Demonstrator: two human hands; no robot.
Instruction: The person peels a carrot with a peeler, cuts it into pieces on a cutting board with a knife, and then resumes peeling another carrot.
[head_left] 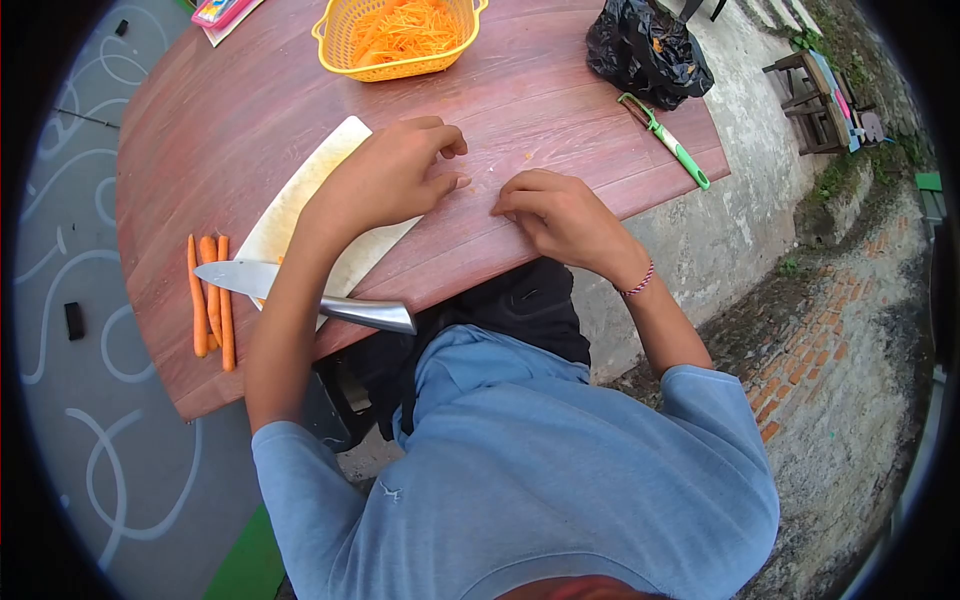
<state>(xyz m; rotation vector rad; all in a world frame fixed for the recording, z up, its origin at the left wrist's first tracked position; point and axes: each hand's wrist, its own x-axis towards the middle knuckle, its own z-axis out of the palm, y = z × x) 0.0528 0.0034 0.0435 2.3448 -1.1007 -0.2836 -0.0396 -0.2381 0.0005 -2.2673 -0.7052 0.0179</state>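
Observation:
My left hand (395, 172) hovers over the white cutting board (375, 250), its fingers loosely curled and the thumb held apart, with nothing between them. Close to the table edge, my right hand (570, 218) has its fingers bent and pressed together at the tips; whatever they may hold is hidden. A knife (365, 314) with a steel handle lies across the near end of the board, partly behind my left forearm. Beside its blade tip, three whole peeled carrots (213, 305) lie side by side on the wooden table (520, 110).
A yellow basket (400, 72) of shredded carrot stands at the far side. To the right are a black plastic bag (650, 55) and a green-and-white peeler (670, 145) near the table's edge. A pink item (222, 10) sits at the far left corner.

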